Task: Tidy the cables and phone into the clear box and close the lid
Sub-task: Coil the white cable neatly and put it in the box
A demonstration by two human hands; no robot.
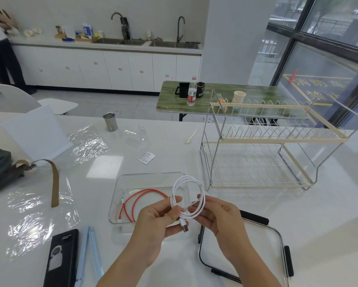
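Both hands, left (pixel 156 219) and right (pixel 217 217), grip a coiled white cable (pixel 189 198) in curled fingers; it hangs above the clear box (pixel 120 195). A red cable (pixel 138 200) lies inside.

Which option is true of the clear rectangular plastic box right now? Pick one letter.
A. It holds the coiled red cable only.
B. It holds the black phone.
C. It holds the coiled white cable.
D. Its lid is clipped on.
A: only the coiled red cable lies in the clear rectangular plastic box; the coiled white cable is held above it by both hands, left hand and right hand.
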